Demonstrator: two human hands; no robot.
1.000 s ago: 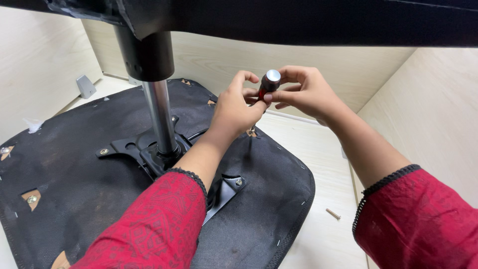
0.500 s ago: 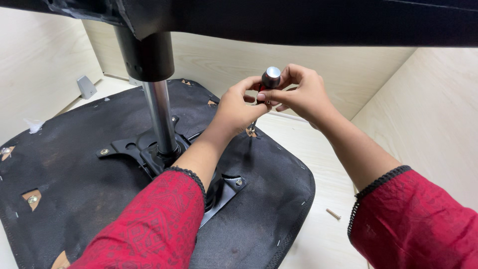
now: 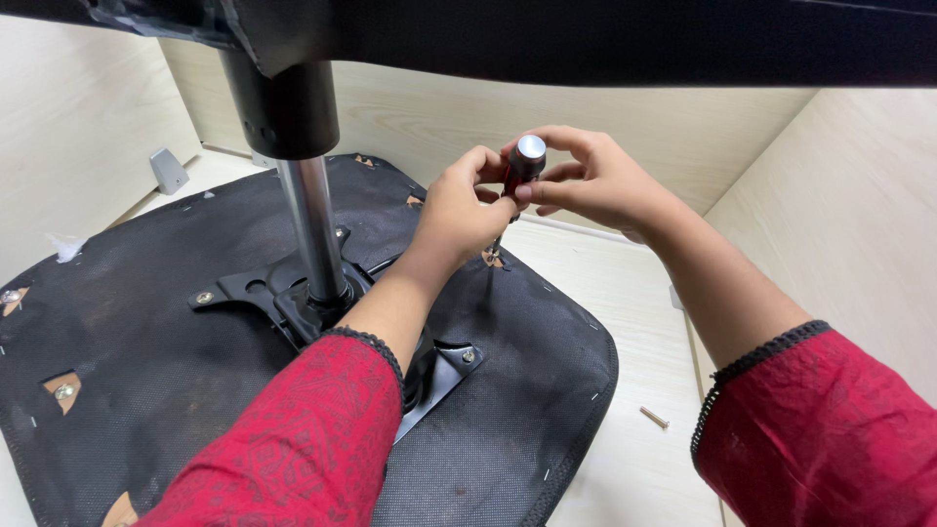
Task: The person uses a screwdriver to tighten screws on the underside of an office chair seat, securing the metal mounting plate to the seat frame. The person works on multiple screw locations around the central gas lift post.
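My left hand (image 3: 467, 210) and my right hand (image 3: 586, 176) are both wrapped around a screwdriver (image 3: 524, 161) with a red and black handle and a silver cap. It stands upright, and its thin shaft runs down to a hole near the far edge of an upturned chair seat (image 3: 166, 322), covered in black fabric. A black metal plate (image 3: 444, 376) is screwed to the seat's middle. From it rises a chrome gas-lift column (image 3: 310, 229) into a black sleeve.
A pale wooden floor and walls surround the seat. A small peg (image 3: 653, 418) lies on the floor at the right. A grey bracket (image 3: 168, 171) stands at the back left. The chair's black base (image 3: 586, 39) spans the top of the view.
Both hands have kept their grip on the screwdriver and shifted slightly; the handle has turned a little in my fingers.
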